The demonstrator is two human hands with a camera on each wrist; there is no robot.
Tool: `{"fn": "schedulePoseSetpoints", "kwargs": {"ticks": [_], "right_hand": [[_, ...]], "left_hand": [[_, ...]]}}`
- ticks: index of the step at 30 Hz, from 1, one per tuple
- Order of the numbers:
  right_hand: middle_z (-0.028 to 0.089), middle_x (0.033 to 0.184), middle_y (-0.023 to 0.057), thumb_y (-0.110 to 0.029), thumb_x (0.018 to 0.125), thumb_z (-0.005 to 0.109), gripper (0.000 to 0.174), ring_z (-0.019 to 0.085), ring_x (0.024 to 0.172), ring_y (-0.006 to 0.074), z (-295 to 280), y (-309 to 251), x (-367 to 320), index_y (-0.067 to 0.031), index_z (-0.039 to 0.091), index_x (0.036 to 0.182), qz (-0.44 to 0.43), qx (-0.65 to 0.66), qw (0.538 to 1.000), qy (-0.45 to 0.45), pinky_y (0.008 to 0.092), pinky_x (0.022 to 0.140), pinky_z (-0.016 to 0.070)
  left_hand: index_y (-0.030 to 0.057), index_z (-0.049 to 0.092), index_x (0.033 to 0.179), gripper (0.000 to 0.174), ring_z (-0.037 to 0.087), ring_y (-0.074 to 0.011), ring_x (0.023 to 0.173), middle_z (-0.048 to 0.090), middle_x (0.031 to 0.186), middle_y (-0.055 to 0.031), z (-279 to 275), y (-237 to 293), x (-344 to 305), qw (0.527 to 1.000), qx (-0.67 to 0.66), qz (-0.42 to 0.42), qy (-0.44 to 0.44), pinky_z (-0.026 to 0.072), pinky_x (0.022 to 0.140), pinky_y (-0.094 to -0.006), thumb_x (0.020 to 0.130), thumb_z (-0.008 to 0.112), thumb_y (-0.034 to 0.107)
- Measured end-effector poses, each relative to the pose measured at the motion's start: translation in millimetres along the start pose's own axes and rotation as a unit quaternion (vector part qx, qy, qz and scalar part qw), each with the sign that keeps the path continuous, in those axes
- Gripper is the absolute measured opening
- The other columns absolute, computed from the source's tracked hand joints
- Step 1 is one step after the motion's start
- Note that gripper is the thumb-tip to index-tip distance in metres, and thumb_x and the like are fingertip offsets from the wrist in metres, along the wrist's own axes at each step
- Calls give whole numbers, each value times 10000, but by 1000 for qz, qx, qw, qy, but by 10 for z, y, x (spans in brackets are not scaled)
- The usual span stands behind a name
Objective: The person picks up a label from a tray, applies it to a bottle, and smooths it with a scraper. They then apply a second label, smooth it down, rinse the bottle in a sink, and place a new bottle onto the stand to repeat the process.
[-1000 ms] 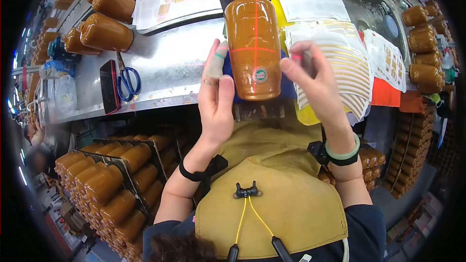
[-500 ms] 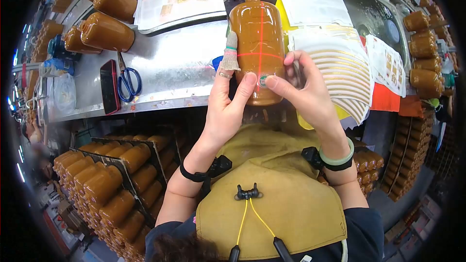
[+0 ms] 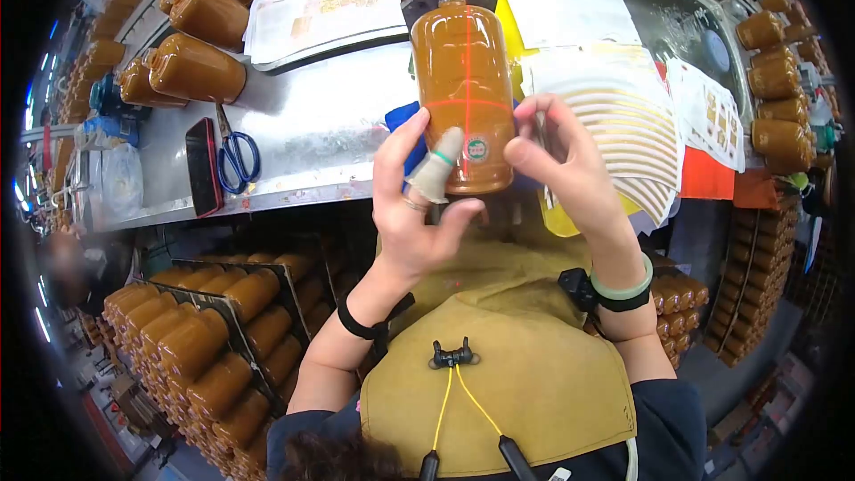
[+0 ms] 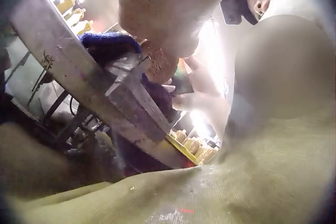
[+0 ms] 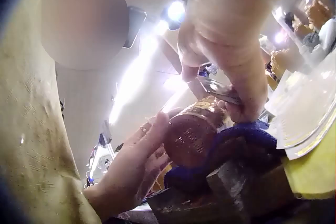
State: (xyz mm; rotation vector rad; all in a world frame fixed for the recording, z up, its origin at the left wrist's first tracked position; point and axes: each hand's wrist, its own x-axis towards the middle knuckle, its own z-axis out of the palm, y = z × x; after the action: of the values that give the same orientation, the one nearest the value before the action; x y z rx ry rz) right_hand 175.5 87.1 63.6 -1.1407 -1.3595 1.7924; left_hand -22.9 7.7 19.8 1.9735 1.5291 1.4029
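Note:
A glossy brown bottle (image 3: 441, 53) lies before me, neck away, with red light lines crossing it. Near its base sits a small round green-and-white emblem (image 3: 477, 150). My left hand (image 3: 405, 227) is at the bottle's lower left; its finger in a fabric finger cot (image 3: 431, 176) overlaps the bottle beside the emblem, thumb apart below the base. At the right side, my right hand (image 3: 574, 165) has bent fingers and its thumb close to the bottle. The right wrist view shows a thin flat metal piece (image 5: 223, 91) held in those fingers, over the bottle's round base (image 5: 188, 139).
Blue cloth (image 3: 403, 116) pads the bottle's support. Printed gold-striped sheets (image 3: 614, 116) lie right, and a tray (image 3: 276, 58) with a patterned sheet upper left. Blue-handled scissors (image 3: 236, 160) and a phone (image 3: 203, 165) lie left. Brown bottles (image 3: 191, 338) are stacked below the bench.
From beside the bottle, both hands came in with thumbs near the emblem. Now the left thumb is off below the base, the cot-covered finger beside the emblem, and the right thumb back at the side.

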Motion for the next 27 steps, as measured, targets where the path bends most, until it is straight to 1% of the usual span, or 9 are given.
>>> {"fn": "schedulePoseSetpoints", "kwargs": {"ticks": [10,14,16,17,18,20,24,26,27], "right_hand": [[606,1191,43,-91,1073,516,294,547,1076,78,-197,-145,95,-5,538,1353,-64,86,994,-10,243,971,446],[660,1141,101,7,1005,585,334,644,1033,145,-82,-345,133,61,566,1334,-224,-45,962,147,286,937,511],[698,1107,103,30,912,654,280,691,954,187,-171,-207,174,7,685,1189,-348,-262,877,201,306,895,528],[715,1081,81,9,865,681,263,695,925,195,-197,-182,189,-36,720,1122,-445,-370,801,151,302,866,527],[731,1056,60,-13,818,707,250,699,896,204,-197,-178,195,-78,756,1054,-528,-468,702,97,298,837,526],[741,999,-20,-113,800,723,281,662,826,165,-36,-138,26,-134,760,1078,-566,-441,696,-17,307,734,521],[722,923,-14,-104,786,716,265,649,790,193,-57,-222,298,-131,742,1048,-495,-456,735,82,322,689,515],[719,910,-26,-134,781,715,280,636,754,203,-277,-384,498,-163,733,1059,-556,-515,634,152,328,762,499],[710,920,-30,-139,779,711,287,624,765,199,-222,-340,465,-173,732,1063,-569,-502,640,118,331,777,494]], "left_hand": [[266,714,1326,596,497,-407,1315,459,1518,-225,111,208,101,964,259,55,-3,475,1063,-474,756,877,214],[235,745,1254,540,495,-407,1312,473,1536,-213,210,195,127,954,276,108,45,475,1063,-466,735,877,163],[128,694,1317,606,490,-412,1320,499,1524,-222,144,204,177,979,189,37,62,469,1066,-466,739,878,135],[-14,591,1398,756,500,-426,1320,487,1535,-254,150,115,152,997,59,-17,51,445,1090,-489,717,892,118],[-14,591,1398,756,500,-426,1320,487,1535,-254,135,77,123,997,58,-14,48,445,1090,-489,717,892,118],[-115,476,1448,900,526,-438,1325,495,1527,-268,102,34,49,995,82,-36,36,410,1132,-513,703,917,135],[-112,414,1496,992,542,-446,1347,551,1477,-263,91,-15,13,997,59,-44,30,345,1202,-521,703,940,168],[-106,414,1501,998,533,-441,1360,552,1474,-263,84,-48,12,997,52,-39,30,335,1208,-529,705,943,181],[-103,411,1506,1004,530,-437,1365,554,1471,-261,79,-64,-16,998,38,-53,22,338,1206,-531,706,945,185]]}}
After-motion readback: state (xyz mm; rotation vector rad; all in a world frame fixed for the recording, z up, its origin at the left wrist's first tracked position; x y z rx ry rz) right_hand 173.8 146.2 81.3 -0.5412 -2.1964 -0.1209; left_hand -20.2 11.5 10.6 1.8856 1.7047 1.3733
